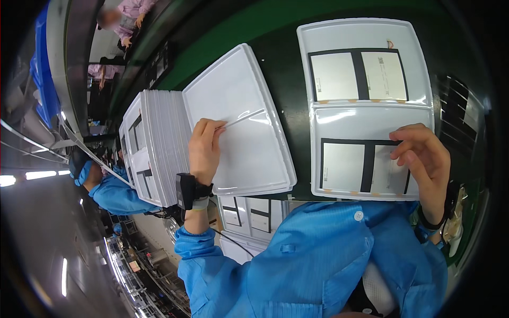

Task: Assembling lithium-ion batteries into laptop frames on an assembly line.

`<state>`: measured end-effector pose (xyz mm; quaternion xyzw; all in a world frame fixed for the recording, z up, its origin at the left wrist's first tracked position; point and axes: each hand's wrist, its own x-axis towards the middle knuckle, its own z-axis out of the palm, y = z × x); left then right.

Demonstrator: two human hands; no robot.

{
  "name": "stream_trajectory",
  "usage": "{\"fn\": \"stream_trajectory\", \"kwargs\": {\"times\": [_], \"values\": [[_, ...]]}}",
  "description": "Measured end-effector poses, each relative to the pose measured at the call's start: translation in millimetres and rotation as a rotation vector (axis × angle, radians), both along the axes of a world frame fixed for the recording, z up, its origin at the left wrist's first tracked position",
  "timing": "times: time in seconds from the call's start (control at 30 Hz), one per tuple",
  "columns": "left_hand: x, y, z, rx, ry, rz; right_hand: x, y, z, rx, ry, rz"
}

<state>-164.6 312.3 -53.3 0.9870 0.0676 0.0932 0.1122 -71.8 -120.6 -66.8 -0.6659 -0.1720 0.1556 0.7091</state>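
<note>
On the left, an unfilled white two-compartment plastic tray [241,153] lies at a slant on top of another tray. My left hand [204,148] reaches over it, thumb and fingertips pinched at the raised divider across its middle. To the right, a second white tray [339,123] holds flat panels with black borders: a pair in the far compartment [334,77] and a pair in the near one [343,165]. Above the right-hand near panel [389,167] is my right hand [427,159], its fingers apart and curved with nothing visible in them. Whether its fingertips touch the panel, I cannot tell.
A tall stack of white trays [167,143] stands at the far left. More trays with panels [246,214] lie below the bench edge, close to my body. Dark slotted pieces [458,103] sit at the right. A person in blue [116,191] works at the left; others are beyond.
</note>
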Motion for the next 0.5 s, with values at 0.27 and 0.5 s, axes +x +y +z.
{"fn": "stream_trajectory", "kwargs": {"times": [0.27, 0.5], "values": [[-10.1, -13.7, 33.8, 0.097, -0.165, 0.051, 3.6, -16.9, -11.5, 0.011, -0.005, -0.044], [-1.1, -10.3, 36.2, 0.228, -0.081, -0.022, 3.4, -17.6, -12.7, 0.038, 0.002, -0.08]]}}
